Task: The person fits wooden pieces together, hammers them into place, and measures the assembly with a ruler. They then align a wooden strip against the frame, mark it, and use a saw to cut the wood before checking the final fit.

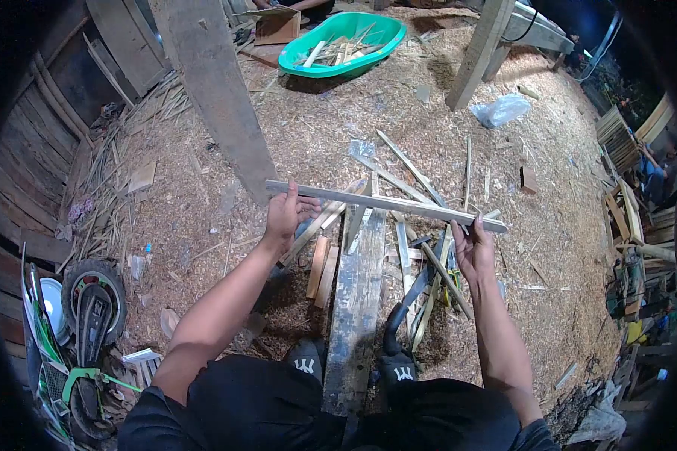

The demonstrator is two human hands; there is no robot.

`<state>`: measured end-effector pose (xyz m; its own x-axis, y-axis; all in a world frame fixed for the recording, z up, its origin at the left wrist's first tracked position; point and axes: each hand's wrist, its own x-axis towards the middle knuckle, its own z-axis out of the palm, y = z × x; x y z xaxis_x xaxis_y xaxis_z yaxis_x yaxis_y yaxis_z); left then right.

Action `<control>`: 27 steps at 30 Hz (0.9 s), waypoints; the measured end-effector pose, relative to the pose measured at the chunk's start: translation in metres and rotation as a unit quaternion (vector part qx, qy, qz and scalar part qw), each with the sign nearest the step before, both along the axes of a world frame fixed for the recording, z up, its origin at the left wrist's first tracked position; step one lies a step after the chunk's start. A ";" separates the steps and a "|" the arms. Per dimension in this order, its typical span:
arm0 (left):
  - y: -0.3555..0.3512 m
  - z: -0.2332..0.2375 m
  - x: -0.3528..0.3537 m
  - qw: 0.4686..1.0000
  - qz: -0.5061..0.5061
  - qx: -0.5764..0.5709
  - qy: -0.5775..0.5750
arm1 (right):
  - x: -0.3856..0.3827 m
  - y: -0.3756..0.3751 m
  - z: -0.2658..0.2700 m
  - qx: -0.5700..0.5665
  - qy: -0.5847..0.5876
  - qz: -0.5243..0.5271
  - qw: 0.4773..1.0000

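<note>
A long, narrow wooden strip [406, 205] is held up crosswise in front of me, sloping slightly down to the right. My left hand [284, 218] grips its left end, thumb over the near face. Near the other end, my right hand [474, 252] closes on it between thumb and fingers. Below runs a worn wooden plank [356, 297] between my feet, with a short upright wooden piece [357, 225] at its far part. Two short wood blocks [317, 268] lean left of the plank. Right of it lies a tool with a dark curved handle [396, 323], among loose strips.
A green tub [342, 69] of wood scraps stands at the back, near another person's arms [297, 4]. A thick post [217, 90] rises at left. A small wheeled vehicle [94, 316] stands lower left. Sawdust covers the ground; another person [658, 169] is far right.
</note>
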<state>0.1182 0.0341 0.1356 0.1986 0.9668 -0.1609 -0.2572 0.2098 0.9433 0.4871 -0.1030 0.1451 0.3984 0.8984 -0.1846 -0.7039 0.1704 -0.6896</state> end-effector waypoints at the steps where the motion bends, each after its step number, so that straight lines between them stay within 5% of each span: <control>1: 0.000 0.000 0.000 1.000 0.002 -0.004 0.001 | 0.001 0.000 -0.002 0.000 0.001 -0.001 1.000; 27: 0.000 -0.002 0.006 1.000 0.019 -0.010 -0.010 | 0.004 0.002 -0.006 0.008 -0.002 0.012 1.000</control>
